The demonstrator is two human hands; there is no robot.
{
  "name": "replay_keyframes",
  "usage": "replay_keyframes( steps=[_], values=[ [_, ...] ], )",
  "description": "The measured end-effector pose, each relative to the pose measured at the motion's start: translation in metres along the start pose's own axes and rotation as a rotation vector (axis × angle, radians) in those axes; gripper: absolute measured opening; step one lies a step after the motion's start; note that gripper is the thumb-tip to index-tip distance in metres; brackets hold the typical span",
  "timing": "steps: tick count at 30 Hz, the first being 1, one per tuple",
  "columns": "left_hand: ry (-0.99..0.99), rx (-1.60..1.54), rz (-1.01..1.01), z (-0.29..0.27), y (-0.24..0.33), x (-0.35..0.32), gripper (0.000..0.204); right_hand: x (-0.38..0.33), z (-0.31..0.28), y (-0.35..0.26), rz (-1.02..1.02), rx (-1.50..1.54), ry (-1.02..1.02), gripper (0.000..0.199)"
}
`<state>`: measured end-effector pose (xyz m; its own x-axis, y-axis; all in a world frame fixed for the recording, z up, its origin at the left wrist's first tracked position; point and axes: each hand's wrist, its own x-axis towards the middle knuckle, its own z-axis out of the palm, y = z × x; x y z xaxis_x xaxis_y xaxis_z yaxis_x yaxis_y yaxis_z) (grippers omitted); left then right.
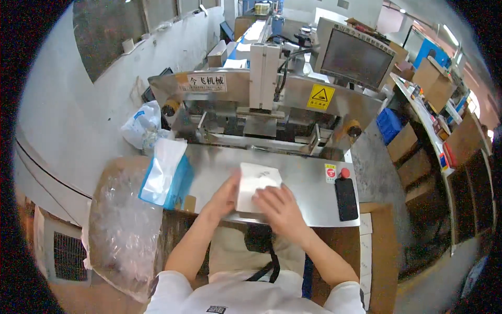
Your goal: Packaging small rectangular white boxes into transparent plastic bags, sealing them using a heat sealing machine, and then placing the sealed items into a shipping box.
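A white box (250,180) with a small dark print sits near the front edge of the steel worktop, between my hands. My left hand (226,196) is closed on its left side; that hand is slightly blurred. Across the lower right of the box lies my right hand (281,209), its fingers stretched out flat over the top face. The right thumb is hidden. To the left, a blue box (180,180) with white sheets (166,167) spilling out stands at the worktop's edge.
A machine with a steel guard (219,83) and a monitor (355,57) stands beyond the worktop (308,193). At its right are a red button (345,172) and a black phone-like slab (346,200). A carton (125,225) of clear plastic bags is at left; white boxes (365,251) fill a carton at right.
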<state>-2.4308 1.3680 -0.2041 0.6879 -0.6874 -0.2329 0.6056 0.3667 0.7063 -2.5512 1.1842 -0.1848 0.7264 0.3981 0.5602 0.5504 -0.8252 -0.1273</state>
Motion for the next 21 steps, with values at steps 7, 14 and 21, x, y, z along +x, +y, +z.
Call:
replay_keyframes(
  steps=[7, 14, 21],
  values=[
    [-0.061, 0.441, 0.124, 0.007, -0.037, 0.007, 0.084, -0.058, -0.003, -0.016, 1.072, 0.933, 0.477, 0.067],
    [0.196, 1.404, 0.181, 0.022, -0.011, 0.080, 0.053, -0.144, -0.033, 0.010, 1.376, 1.304, 0.681, 0.046],
    [0.057, 1.738, -0.128, -0.048, 0.044, 0.184, 0.046, -0.306, -0.125, 0.056, 1.406, 0.794, 1.274, 0.043]
  ],
)
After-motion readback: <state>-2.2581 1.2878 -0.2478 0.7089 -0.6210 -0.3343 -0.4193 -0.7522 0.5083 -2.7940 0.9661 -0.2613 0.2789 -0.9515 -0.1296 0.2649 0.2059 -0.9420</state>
